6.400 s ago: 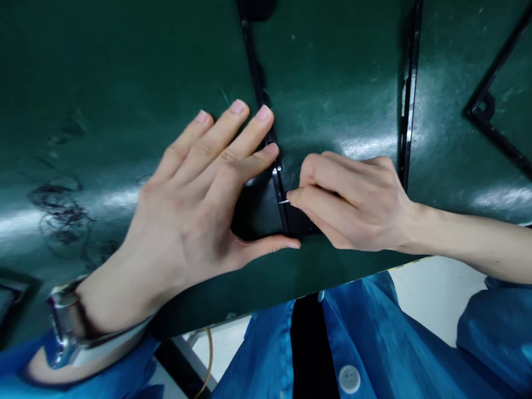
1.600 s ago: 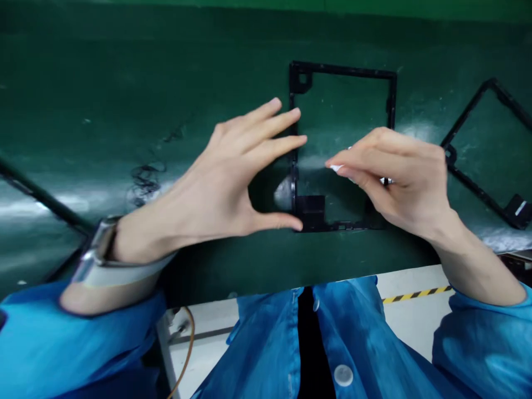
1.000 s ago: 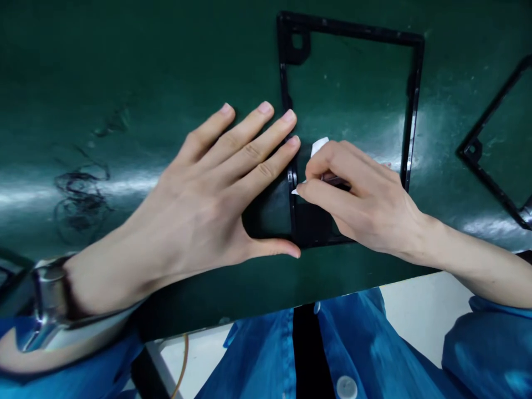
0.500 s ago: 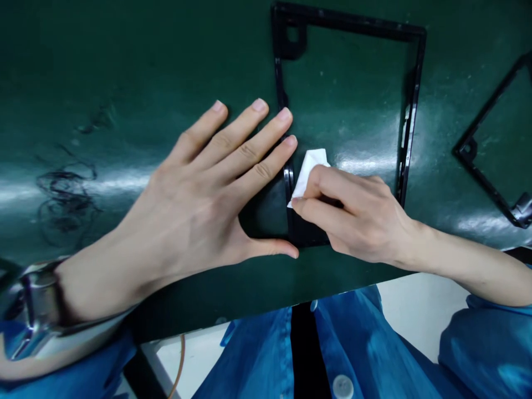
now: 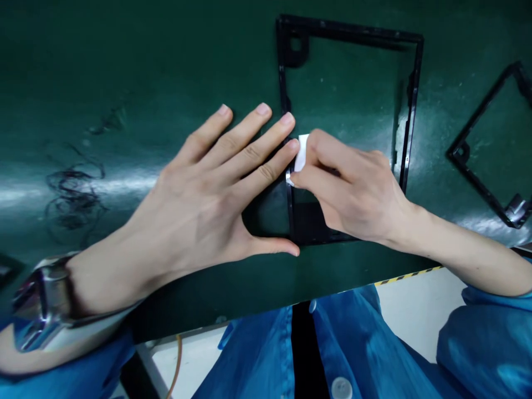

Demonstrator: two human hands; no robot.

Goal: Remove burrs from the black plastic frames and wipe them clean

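Observation:
A black rectangular frame [image 5: 353,30] lies flat on the green table [image 5: 166,61], its near right part covered by my right hand. My left hand [image 5: 208,194] is open with the fingers spread, palm down, the fingertips at the frame's left side and the thumb by its near left corner. My right hand [image 5: 353,185] pinches a folded white cloth or paper wipe [image 5: 302,152] between thumb and fingers. The wipe presses against the inner edge of the frame's left side, close to my left fingertips. Most of the wipe is hidden by the fingers.
A second black frame [image 5: 482,127] lies at an angle to the right, partly cut off by the picture edge. Tangled black strands [image 5: 77,191] lie on the table at the left. Yellow-black tape [image 5: 409,275] marks part of the table's near edge.
My right hand has slid the wipe away from me along the frame's left side, toward my left fingertips. My left hand keeps its spread pose; the view has shifted slightly.

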